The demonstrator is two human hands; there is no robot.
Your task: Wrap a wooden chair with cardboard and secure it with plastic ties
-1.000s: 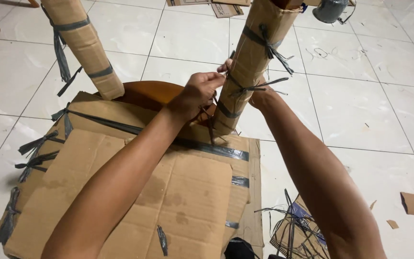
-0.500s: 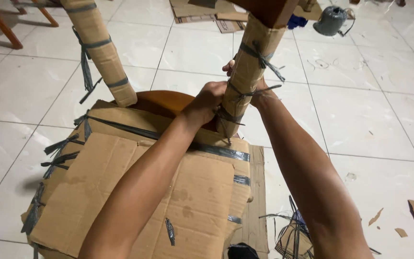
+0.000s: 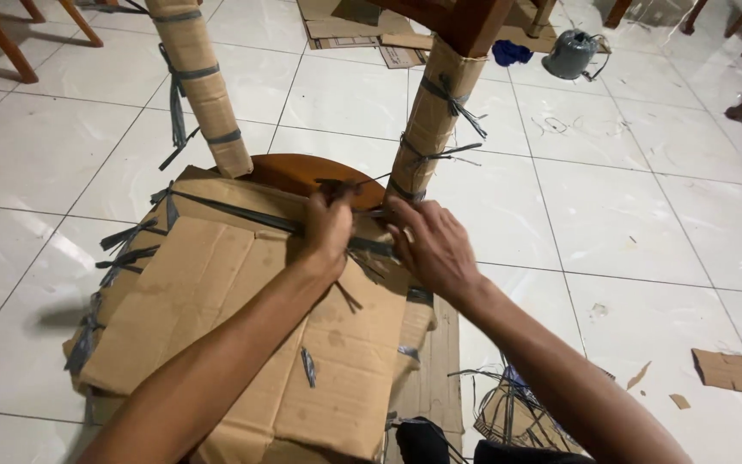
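The left hand (image 3: 328, 230) is pinching a dark plastic strap (image 3: 347, 183) at the foot of a cardboard-wrapped chair leg (image 3: 429, 129). The right hand (image 3: 431, 245), fingers spread, is resting beside it on the seat's cardboard wrapping (image 3: 216, 292), which is brown, stained and bound with grey straps, lying on the tiled floor (image 3: 646, 215)

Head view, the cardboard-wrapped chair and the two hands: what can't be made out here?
- Whether the left hand pinches the grey strap: its fingers curl away from the camera.
- The right hand grip: its fingertips lie behind the strap and the cardboard-wrapped leg.
- The top of that leg, cut off by the upper edge.
- The chair seat, mostly covered by cardboard.
- The dark thing at the bottom edge, cut off.
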